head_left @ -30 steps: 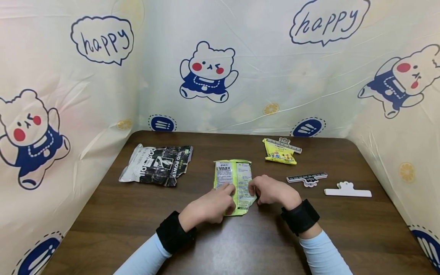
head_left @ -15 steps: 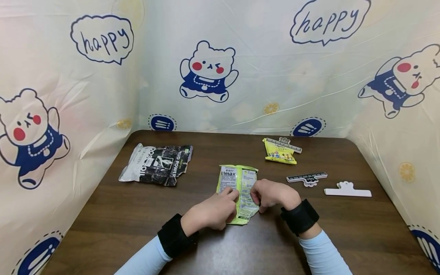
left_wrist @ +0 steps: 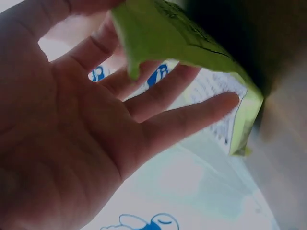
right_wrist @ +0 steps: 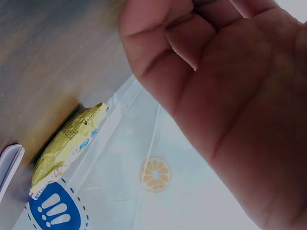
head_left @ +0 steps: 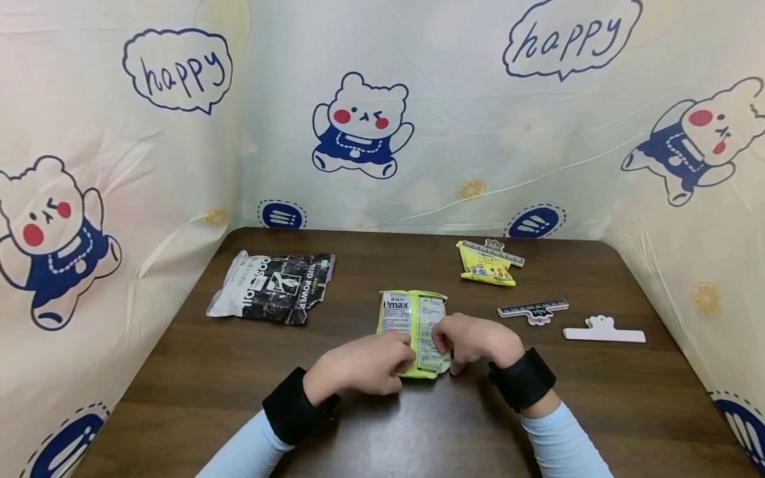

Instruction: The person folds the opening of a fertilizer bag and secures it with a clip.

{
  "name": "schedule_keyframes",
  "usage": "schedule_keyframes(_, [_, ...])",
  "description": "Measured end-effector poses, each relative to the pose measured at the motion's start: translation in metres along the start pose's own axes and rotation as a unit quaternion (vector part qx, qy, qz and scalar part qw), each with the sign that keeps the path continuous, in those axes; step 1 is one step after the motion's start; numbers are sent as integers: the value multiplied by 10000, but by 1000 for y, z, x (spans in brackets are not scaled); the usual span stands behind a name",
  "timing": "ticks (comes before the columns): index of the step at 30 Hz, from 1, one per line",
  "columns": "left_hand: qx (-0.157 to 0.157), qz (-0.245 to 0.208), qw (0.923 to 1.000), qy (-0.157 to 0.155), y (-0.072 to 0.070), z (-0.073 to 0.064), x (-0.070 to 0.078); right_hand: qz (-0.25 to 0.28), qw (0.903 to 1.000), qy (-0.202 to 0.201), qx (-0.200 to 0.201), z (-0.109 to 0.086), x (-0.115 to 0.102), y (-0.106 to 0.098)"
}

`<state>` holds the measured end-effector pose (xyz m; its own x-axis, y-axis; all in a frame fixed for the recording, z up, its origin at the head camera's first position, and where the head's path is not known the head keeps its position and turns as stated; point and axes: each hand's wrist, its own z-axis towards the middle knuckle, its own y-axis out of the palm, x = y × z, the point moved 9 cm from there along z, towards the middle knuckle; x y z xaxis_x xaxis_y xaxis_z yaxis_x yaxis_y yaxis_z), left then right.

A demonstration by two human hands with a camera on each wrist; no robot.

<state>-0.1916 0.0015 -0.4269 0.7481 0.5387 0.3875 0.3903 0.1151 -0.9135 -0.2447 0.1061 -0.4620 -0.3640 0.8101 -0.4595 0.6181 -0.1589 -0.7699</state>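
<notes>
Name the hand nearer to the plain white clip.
Right. The right hand is left of the plain white clip, at the right edge of the green packet; the left hand is farther left, at its lower left.

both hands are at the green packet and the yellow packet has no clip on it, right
The yellow packet does have a clip on it, as the head view shows. The left hand and right hand are indeed at the green packet.

Both hands (head_left: 366,362) palm-down, slightly apart
</notes>
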Motion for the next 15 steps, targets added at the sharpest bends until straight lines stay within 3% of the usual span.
schedule_keyframes(5, [354,-381,9986,-140,-18,-3,-6,239,9996,-98,99,-4,-3,-5])
schedule_keyframes(11, [787,-632,9940,-432,-37,-9,-17,314,9973,-620,258,-12,-11,-16])
schedule_keyframes(15, [1090,-643,9905,-536,-47,-13,-21,139,9934,-974,597,-21,-17,-28])
